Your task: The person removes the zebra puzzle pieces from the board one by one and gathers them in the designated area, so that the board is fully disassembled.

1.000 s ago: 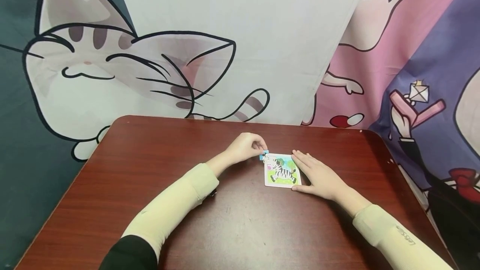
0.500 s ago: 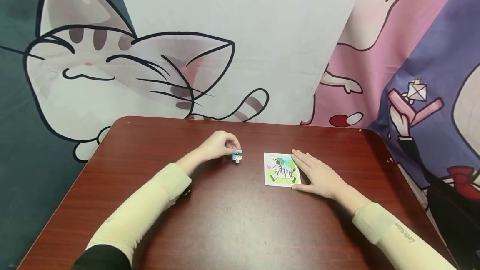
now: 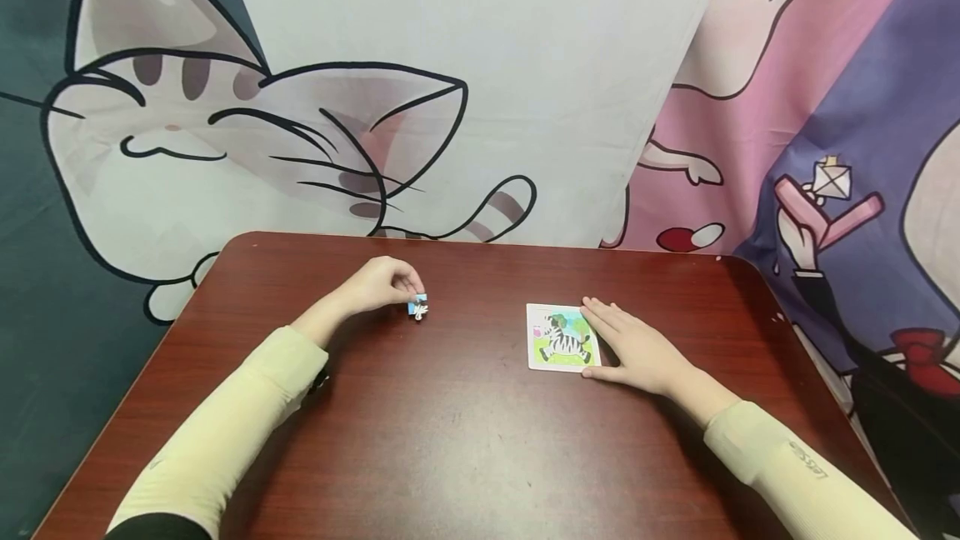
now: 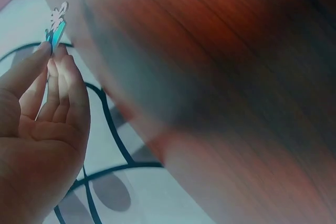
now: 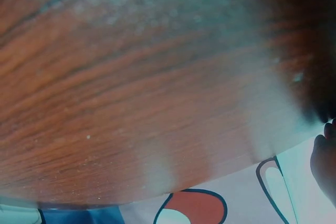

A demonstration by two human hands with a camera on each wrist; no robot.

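Observation:
In the head view my left hand pinches a small blue-and-white puzzle piece between thumb and fingertips, over the left half of the table. The left wrist view shows the same puzzle piece on edge, sticking out past the fingertips. A square zebra picture with a white border lies flat at the table's middle right. Its right side is touched by my right hand, whose fingers are straight and thumb spread apart. Only a dark bit of the right hand shows in the right wrist view.
The reddish-brown wooden table has rounded far corners. Right behind its far edge hangs a cloth printed with a cartoon cat, beside a pink and purple one on the right.
My left hand has moved left with the puzzle piece, from the zebra picture's upper left corner to well away from it. The right hand has stayed at the picture's right side.

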